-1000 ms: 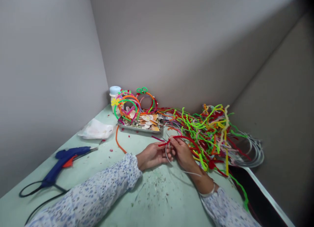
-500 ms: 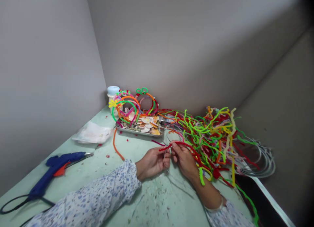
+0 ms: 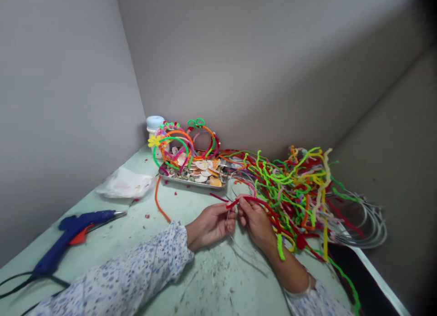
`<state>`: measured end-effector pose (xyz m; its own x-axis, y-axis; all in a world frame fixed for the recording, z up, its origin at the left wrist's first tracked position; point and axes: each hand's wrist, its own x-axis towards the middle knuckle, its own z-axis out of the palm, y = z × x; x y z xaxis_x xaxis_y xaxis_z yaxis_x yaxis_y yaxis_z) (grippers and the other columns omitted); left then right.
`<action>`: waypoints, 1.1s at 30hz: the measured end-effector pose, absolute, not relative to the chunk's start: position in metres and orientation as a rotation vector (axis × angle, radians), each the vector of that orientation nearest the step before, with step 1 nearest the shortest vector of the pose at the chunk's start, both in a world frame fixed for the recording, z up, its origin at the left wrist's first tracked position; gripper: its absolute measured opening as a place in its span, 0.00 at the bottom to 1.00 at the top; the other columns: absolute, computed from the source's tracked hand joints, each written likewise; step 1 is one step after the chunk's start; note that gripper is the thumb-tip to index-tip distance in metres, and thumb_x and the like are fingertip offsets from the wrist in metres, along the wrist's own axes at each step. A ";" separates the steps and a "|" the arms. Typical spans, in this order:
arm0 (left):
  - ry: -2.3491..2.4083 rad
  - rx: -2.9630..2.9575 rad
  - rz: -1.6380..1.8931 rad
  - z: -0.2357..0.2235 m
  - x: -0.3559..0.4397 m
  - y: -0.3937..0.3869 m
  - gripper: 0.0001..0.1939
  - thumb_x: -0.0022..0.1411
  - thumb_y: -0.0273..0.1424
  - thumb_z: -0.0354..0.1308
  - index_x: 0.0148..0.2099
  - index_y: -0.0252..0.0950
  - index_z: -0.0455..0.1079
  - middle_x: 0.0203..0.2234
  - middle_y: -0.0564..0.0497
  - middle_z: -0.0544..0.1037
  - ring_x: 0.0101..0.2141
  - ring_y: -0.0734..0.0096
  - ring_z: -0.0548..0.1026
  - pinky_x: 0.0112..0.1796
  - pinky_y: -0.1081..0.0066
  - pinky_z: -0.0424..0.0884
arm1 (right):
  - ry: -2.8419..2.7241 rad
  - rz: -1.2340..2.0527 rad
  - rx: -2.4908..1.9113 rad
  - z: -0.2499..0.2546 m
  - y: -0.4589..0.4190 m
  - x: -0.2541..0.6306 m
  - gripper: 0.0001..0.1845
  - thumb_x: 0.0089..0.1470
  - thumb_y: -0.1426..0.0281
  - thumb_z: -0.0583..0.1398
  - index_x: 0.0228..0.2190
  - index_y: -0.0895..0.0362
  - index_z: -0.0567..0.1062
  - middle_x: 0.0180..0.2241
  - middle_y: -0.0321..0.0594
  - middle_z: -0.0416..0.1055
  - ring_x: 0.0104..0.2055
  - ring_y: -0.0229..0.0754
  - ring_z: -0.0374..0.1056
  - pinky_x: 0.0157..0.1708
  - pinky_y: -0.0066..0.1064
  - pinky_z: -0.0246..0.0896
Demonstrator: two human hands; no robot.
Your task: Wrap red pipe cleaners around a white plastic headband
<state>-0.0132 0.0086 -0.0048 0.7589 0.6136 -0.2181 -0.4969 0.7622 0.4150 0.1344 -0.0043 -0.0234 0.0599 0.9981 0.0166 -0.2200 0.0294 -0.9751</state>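
Red and fuzzy, the stem [image 3: 234, 202] arched in front of the metal tray [image 3: 191, 184]; your right hand [image 3: 257, 222] pinched it near the bend. Your left hand [image 3: 213, 225] clamped its short end.

Both hands [image 3: 213, 226] hold a red pipe cleaner [image 3: 233, 203] near a metal tray [image 3: 194, 184] of shells [image 3: 204, 166]

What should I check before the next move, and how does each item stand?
1. Red strip held: ok, right hand pinches it.
2. Left hand gripping the red strip: cannot tell, its fingers curl near the tip.
3. Right wrist clear: not ok, a lime strip overlaps it in view.
4. Glue gun away from both hands: ok, lies apart at left.
5. Tray upright: ok, shells inside.
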 end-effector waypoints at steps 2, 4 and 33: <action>0.372 0.356 0.634 -0.004 -0.013 0.009 0.06 0.61 0.26 0.55 0.38 0.27 0.69 0.21 0.52 0.69 0.18 0.82 0.66 0.22 0.79 0.67 | -1.023 1.245 -1.060 -0.024 -0.004 0.135 0.18 0.50 0.53 0.61 0.29 0.56 0.71 0.18 0.29 0.60 0.16 0.30 0.51 0.17 0.25 0.45; 0.380 0.361 0.641 -0.004 -0.013 0.009 0.06 0.61 0.26 0.55 0.38 0.27 0.69 0.21 0.52 0.68 0.18 0.81 0.66 0.22 0.79 0.67 | -1.033 1.243 -1.066 -0.024 -0.004 0.135 0.18 0.50 0.53 0.61 0.27 0.56 0.71 0.18 0.29 0.60 0.16 0.30 0.51 0.17 0.25 0.46; 0.650 0.990 0.870 -0.012 -0.004 0.004 0.18 0.56 0.44 0.58 0.28 0.35 0.58 0.18 0.58 0.65 0.15 0.80 0.64 0.19 0.74 0.68 | -1.126 1.133 -1.229 -0.019 -0.008 0.137 0.20 0.51 0.52 0.59 0.24 0.56 0.69 0.16 0.28 0.56 0.18 0.33 0.50 0.19 0.26 0.47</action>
